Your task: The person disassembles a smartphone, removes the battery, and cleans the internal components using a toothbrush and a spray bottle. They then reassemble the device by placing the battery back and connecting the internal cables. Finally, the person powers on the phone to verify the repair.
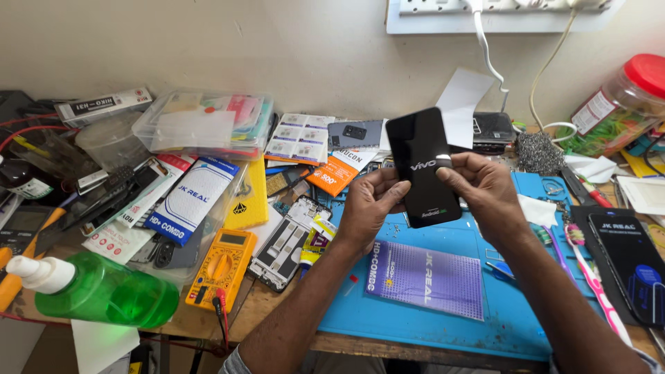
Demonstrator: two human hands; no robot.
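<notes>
The black smartphone (422, 166) is assembled enough to show a lit startup screen, held upright above the blue repair mat (429, 312) with the left hand (370, 204) and right hand (481, 187) both clamped on its edges, while a bare phone frame (287, 242) lies untouched on the tabletop (277, 305).

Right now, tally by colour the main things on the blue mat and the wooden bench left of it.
Black: 1, the glossy black phone held by the left hand and right hand
Green: 1, translucent green plastic bottle
Yellow: 1, yellow multimeter
Purple: 1, flat purple packet
Total: 4
</notes>
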